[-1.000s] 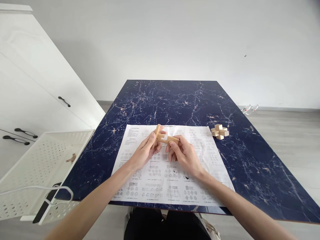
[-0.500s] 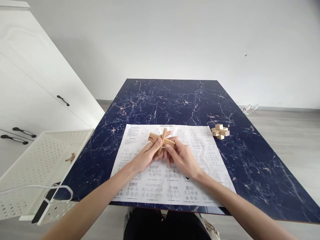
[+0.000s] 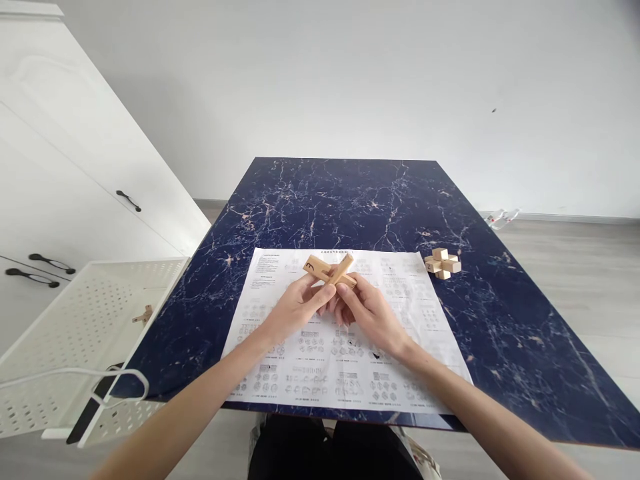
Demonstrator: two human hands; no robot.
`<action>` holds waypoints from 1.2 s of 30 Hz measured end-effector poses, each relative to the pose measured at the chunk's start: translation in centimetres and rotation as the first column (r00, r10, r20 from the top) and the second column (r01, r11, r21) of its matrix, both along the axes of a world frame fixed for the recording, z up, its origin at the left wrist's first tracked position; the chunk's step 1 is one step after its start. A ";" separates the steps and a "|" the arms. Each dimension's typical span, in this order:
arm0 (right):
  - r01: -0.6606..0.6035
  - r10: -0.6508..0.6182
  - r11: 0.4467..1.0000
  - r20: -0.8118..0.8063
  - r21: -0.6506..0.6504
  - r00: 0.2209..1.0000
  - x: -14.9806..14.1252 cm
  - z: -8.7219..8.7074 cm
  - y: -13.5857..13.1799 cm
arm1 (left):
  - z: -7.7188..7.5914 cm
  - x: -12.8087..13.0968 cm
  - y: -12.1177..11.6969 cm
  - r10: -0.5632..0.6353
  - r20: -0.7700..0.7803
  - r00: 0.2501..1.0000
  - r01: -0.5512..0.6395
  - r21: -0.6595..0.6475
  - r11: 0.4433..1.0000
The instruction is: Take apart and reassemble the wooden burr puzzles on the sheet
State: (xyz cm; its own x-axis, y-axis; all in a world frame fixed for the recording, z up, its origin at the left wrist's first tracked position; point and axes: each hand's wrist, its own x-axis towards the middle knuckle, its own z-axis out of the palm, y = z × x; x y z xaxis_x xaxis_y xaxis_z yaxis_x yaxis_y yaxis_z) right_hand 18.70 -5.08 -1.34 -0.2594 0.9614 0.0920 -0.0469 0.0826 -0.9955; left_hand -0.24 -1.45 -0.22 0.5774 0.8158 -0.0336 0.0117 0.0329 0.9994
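Observation:
Two crossed wooden puzzle pieces are held above a printed sheet. One is a flat wooden piece (image 3: 315, 267) with a dark mark like a 3 at its left end. Lying across it at a slant is a second wooden piece (image 3: 343, 268), narrower to my eye. My left hand (image 3: 297, 307) pinches the slanted piece, thumb on its lower end. My right hand (image 3: 367, 310) grips the right end of the flat piece between thumb and fingers. Fingers of both hands meet beneath, partly hidden. How the pieces join at the crossing is hard to make out.
The printed instruction sheet (image 3: 305, 367) lies flat on the dark blue marbled table (image 3: 335, 200). An assembled wooden burr puzzle (image 3: 443, 265) sits at its right edge. At left, a white perforated basket (image 3: 85, 313) holds a small wooden piece (image 3: 143, 315) and a white cable (image 3: 100, 375).
The narrower piece has moved rightward from the left end of the flat piece, now crossing it near the middle and tilted more. The flat piece's marked end has come into view.

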 end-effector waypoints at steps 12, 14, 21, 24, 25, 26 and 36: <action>0.078 -0.189 0.970 0.508 0.232 0.841 2.4 0.3 0.8 | 0.2 -0.5 0.9 0.339 0.052 0.939 -0.340 0.013 0.940; 0.154 -0.309 0.943 0.599 0.296 0.739 3.4 0.0 1.4 | 0.1 -0.7 1.2 0.342 0.144 0.929 -0.335 -0.074 0.939; 0.059 -0.282 0.951 0.776 0.303 0.565 3.4 -1.2 1.5 | 0.7 -1.0 1.3 0.268 0.244 0.932 -0.190 -0.302 0.934; 0.002 -0.261 0.946 0.755 0.326 0.601 3.1 -1.4 1.4 | 1.0 -1.0 1.1 0.206 0.232 0.951 -0.137 -0.281 0.950; -0.001 -0.255 0.945 0.742 0.326 0.621 3.2 -1.4 1.4 | 1.0 -1.0 1.1 0.188 0.242 0.952 -0.120 -0.271 0.955; 0.004 -0.250 0.947 0.725 0.323 0.642 3.3 -1.5 1.5 | 1.0 -1.0 1.1 0.173 0.253 0.952 -0.103 -0.268 0.958; 0.065 -0.081 0.995 0.238 0.077 0.968 3.9 1.1 1.4 | 0.7 -1.1 1.4 0.267 0.293 0.918 -0.109 -0.462 0.880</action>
